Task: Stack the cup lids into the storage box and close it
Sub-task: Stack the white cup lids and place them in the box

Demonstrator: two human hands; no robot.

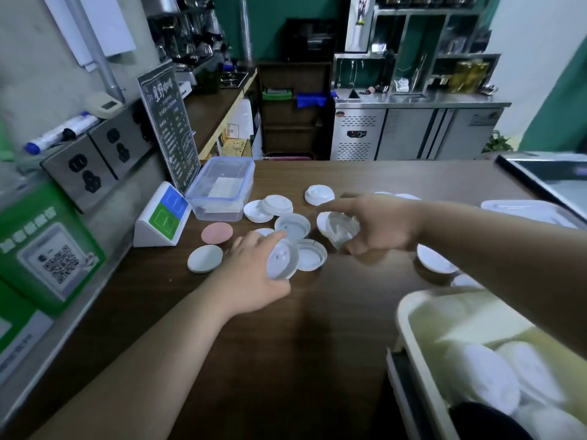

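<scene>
Several white cup lids (292, 226) lie scattered on the dark wooden counter (286, 344). My left hand (254, 274) grips one white lid (282, 259) tilted on edge. My right hand (378, 227) holds a small stack of lids (339, 229), with the index finger stretched left. The clear storage box (222, 188) stands open at the back left, a white paper on its bottom. Its lid (527, 211) lies at the right edge of the counter, behind my right forearm.
A pink coaster (217, 232) and a grey coaster (205, 258) lie left of the lids. A white payment stand (162, 217) and a menu board (171, 128) sit by the box. A cream tray (409, 315) with white rolls fills the near right.
</scene>
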